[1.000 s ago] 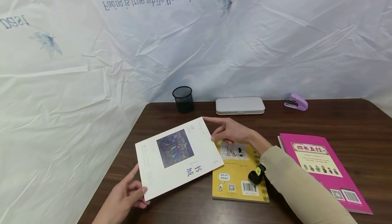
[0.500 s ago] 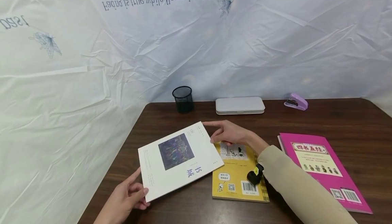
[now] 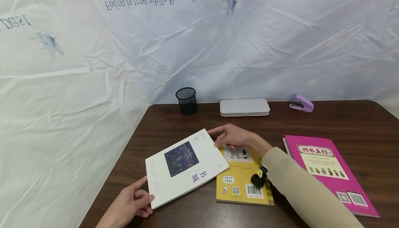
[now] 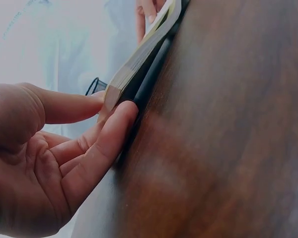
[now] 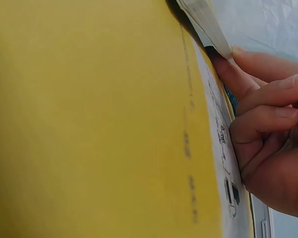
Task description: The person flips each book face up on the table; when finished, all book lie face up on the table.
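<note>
A white book with a dark picture on its cover lies at a slant, low over the table and overlapping the yellow book's left side. My left hand pinches its near left corner; in the left wrist view the thumb is on top and fingers are beneath the pages. At the far right corner my right hand pinches the edge between thumb and index finger. The right wrist view shows that hand's curled fingers resting against the yellow book, which lies flat on the table.
A pink book lies at the right of the dark wooden table. Along the back edge stand a black mesh pen holder, a white case and a purple stapler. A white sheet hangs behind.
The white book has come down toward the table, its left end sinking and shifting slightly right. Both hands have moved down with it, keeping their hold.
</note>
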Available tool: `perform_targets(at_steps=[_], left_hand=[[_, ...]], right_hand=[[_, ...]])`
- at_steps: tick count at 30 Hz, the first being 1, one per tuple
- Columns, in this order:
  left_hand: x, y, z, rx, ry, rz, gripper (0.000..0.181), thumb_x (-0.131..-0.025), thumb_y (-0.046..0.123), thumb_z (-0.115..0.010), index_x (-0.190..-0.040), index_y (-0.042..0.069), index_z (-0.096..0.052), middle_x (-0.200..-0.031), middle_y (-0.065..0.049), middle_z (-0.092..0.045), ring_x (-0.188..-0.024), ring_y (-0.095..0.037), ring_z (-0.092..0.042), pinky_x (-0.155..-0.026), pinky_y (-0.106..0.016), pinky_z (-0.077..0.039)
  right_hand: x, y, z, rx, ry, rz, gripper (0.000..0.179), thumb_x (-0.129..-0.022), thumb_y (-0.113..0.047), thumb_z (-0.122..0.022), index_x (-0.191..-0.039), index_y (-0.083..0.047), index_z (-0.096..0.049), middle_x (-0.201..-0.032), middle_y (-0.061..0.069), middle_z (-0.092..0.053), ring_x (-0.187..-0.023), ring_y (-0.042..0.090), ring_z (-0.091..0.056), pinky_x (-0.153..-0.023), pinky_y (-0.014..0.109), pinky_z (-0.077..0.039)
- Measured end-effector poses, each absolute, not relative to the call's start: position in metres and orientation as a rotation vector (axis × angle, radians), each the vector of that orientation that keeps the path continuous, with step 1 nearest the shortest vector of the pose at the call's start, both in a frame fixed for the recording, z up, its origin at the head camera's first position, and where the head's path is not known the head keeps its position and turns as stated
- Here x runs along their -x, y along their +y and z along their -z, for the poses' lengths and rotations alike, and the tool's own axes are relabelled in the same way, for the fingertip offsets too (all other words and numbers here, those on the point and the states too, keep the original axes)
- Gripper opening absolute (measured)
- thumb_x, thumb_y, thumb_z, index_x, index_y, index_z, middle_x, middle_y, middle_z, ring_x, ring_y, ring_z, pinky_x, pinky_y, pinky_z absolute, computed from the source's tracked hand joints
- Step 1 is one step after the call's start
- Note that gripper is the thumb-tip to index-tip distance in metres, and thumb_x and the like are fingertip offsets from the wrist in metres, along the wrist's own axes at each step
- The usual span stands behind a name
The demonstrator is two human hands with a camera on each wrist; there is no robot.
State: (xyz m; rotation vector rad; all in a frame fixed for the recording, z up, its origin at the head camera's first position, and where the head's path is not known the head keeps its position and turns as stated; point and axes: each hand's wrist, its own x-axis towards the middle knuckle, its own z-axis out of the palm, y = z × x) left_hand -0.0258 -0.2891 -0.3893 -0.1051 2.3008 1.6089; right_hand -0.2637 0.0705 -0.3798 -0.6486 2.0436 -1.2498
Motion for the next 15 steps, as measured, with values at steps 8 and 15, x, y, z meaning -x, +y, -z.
perform_targets(at_steps=[8,15], left_hand=[[0.0271,-0.2881,0.3924,0.141,2.290,-1.589,0.089,-0.100,0.007,-0.069,-0.158,-0.022,-0.008,-0.079,-0.008,-0.069,-0.067,-0.022,-0.070,-0.061,-0.035,-0.063],[0.0275,-0.2849,0.3904,0.199,2.356,-1.501,0.088,-0.099,0.009,-0.071,-0.157,-0.021,-0.013,-0.075,-0.007,-0.068,-0.061,-0.021,-0.068,-0.057,-0.036,-0.062]], right_hand=[[0.2633,0.0688,0.3806,0.572,2.073,1.253,0.058,-0.095,-0.015,-0.078,-0.151,-0.014,-0.060,-0.101,0.005,-0.080,-0.042,0.009,-0.038,-0.044,0.021,-0.032],[0.2623,0.0680,0.3794,0.536,2.097,1.279,0.052,-0.095,-0.015,-0.078,-0.145,-0.013,-0.065,-0.103,0.006,-0.081,-0.042,0.010,-0.036,-0.045,0.022,-0.032]])
